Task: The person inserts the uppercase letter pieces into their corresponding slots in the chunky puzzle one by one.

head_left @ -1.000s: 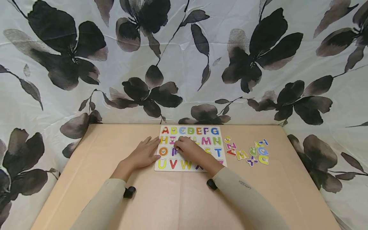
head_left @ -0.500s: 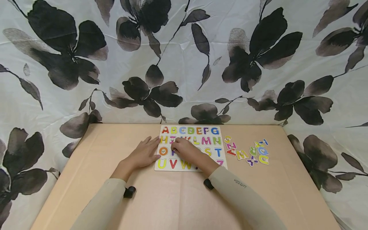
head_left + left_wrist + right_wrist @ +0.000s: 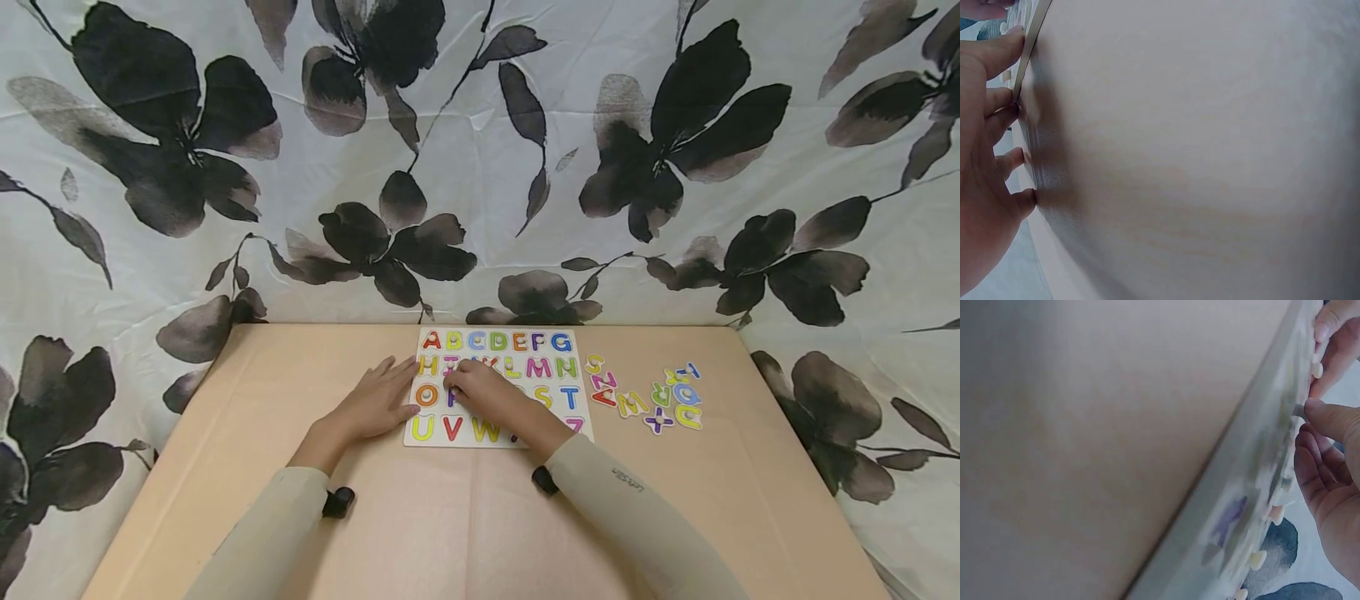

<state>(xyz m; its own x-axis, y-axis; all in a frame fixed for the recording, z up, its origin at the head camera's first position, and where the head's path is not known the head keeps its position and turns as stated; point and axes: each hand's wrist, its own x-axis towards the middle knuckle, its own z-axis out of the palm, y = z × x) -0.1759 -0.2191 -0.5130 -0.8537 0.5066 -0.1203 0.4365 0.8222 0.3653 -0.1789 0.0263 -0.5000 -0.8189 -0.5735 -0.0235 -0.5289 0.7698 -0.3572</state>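
Observation:
A white alphabet puzzle board (image 3: 507,352) with coloured letters lies on the table. My right hand (image 3: 483,390) reaches over its left half, thumb and forefinger pinching down at the purple letter P piece (image 3: 451,400), mostly hidden beneath the fingertips. In the right wrist view, the right thumb (image 3: 1330,419) presses against a small greyish bit while the other fingers curl in below. My left hand (image 3: 372,402) lies spread at the board's left side, its fingertips on the table and along the board's edge (image 3: 1030,47).
Several loose letter pieces lie right of the board, among them a yellow M- or W-shaped letter (image 3: 632,405) and a purple X (image 3: 657,421). Small pale knobs (image 3: 1258,559) stand up from the board. A floral cloth (image 3: 480,167) hangs behind the table (image 3: 420,517).
My right hand has shifted slightly left, over the P, uncovering the K and L above it. The left hand and the loose letters have stayed where they were.

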